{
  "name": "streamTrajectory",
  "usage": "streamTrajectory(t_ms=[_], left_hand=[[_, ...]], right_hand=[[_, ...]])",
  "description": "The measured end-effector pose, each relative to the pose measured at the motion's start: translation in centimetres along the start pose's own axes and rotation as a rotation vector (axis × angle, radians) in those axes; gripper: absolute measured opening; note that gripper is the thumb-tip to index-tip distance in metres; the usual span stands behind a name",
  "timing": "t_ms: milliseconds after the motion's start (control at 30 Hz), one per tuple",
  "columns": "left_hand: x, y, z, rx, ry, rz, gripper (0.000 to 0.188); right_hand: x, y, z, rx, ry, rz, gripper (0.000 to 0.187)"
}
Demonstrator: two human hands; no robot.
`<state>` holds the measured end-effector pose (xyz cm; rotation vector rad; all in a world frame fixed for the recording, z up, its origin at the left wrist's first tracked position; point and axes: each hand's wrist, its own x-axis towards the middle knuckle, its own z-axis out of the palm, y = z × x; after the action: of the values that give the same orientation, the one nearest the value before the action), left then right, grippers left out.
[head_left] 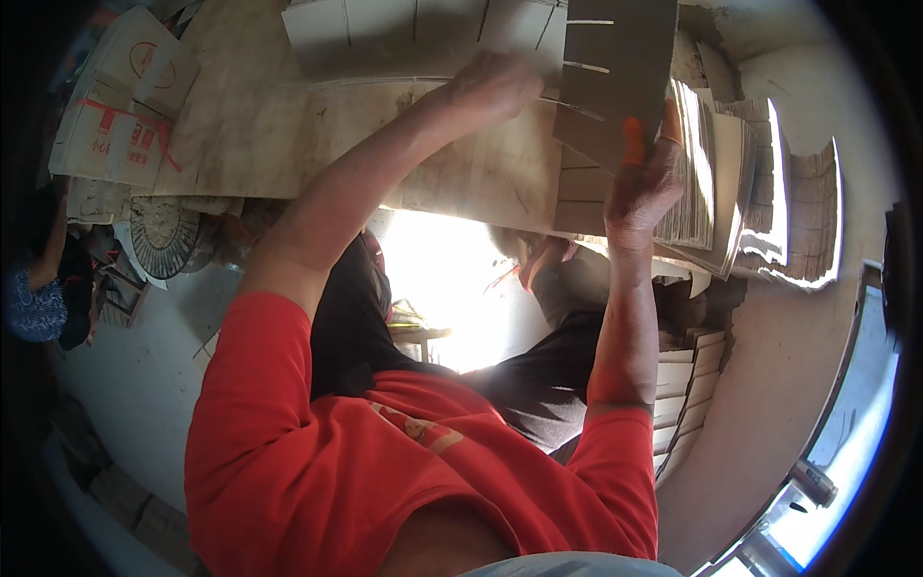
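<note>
A grey-brown slotted cardboard divider (pixel 625 87) stands raised at the far right of the table, with white slits along its left side. My right hand (pixel 646 188) grips its lower end, and orange covers show on the fingers. My left hand (pixel 495 91) is beside the divider's slit edge, its fingers curled but smeared by motion. I cannot see whether anything is between them. Behind the left hand lies a wide pale slotted cardboard sheet (pixel 385 34). Under the right hand, more slotted cardboard (pixel 582 188) rests at the table's edge.
Stacks of cardboard sheets (pixel 697 173) stand along the right, beside the wall. The wooden table (pixel 240 115) spans the far side, with a white carton (pixel 115 106) on its left end. More cardboard pieces (pixel 687 394) are piled low at right. Another person's arm (pixel 50 250) shows at far left.
</note>
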<state>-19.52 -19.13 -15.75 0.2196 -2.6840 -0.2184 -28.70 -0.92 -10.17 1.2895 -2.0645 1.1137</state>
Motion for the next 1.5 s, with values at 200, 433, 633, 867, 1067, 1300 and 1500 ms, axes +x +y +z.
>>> streamTrajectory(t_ms=[200, 433, 633, 867, 1067, 1300, 1500], left_hand=[[-1.0, 2.2, -1.5, -0.072, 0.073, 0.087, 0.003], [-3.0, 3.4, -2.3, -0.045, -0.035, 0.133, 0.005], [0.6, 1.2, -6.6, -0.154, -0.234, -0.122, 0.028], [6.5, -6.6, -0.8, 0.194, -0.006, -0.235, 0.064], [6.0, -9.6, 2.6, 0.519, 0.145, -0.073, 0.030], [4.6, -8.0, 1.1, 0.154, 0.205, -0.002, 0.018], [3.4, -6.8, 0.4, -0.024, 0.093, 0.119, 0.010]], right_hand=[[-1.3, 0.6, 1.4, -0.013, -0.106, 0.073, 0.044], [-2.5, 0.1, 2.7, 0.045, -0.274, 0.223, 0.018], [-3.1, 0.4, 1.9, -0.015, -0.134, 0.139, 0.017], [-2.1, 1.3, 2.3, -0.095, -0.094, 0.081, 0.021], [-1.8, 0.2, 1.7, -0.044, -0.076, 0.110, 0.031], [-1.2, 0.5, 1.4, -0.002, -0.010, -0.020, 0.042], [-1.3, 0.4, 1.5, 0.048, -0.053, -0.014, 0.042]])
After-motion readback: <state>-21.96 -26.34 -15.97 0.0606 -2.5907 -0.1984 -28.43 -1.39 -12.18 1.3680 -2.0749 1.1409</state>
